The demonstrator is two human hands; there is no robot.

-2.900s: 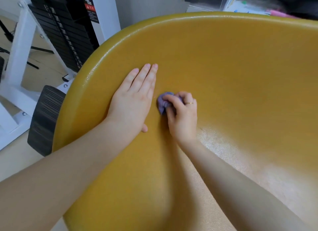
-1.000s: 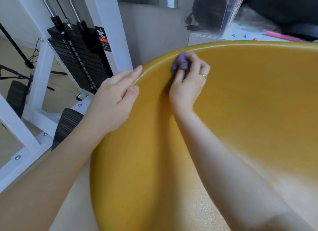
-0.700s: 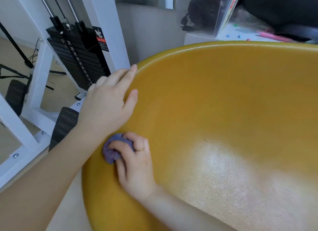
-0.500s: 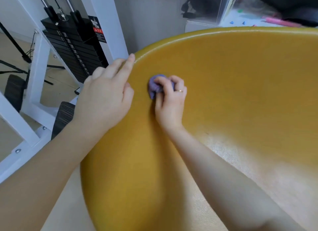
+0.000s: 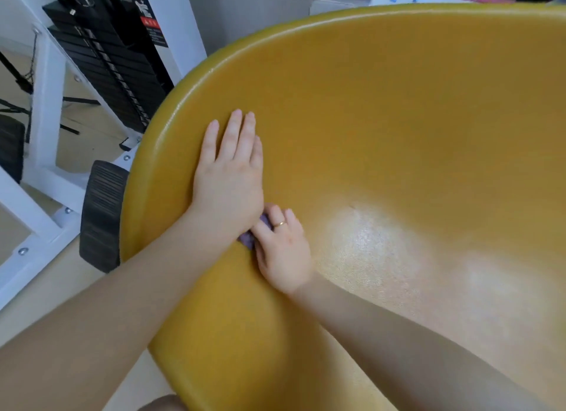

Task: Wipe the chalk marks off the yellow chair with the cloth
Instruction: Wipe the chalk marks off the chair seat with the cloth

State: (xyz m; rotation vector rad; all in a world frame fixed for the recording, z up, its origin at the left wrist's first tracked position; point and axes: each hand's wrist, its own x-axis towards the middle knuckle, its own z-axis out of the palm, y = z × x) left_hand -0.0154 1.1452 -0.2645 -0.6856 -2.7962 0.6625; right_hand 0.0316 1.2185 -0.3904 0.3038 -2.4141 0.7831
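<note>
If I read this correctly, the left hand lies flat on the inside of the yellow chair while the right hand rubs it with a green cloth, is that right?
Not quite: the cloth is purple, not green, as the head view shows. The rest holds: the left hand lies flat on the inside of the yellow chair while the right hand rubs it with the cloth.

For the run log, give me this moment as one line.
task: wiping yellow chair | right hand: grips purple cloth on seat | left hand: flat on chair | chalk marks: none visible
</note>
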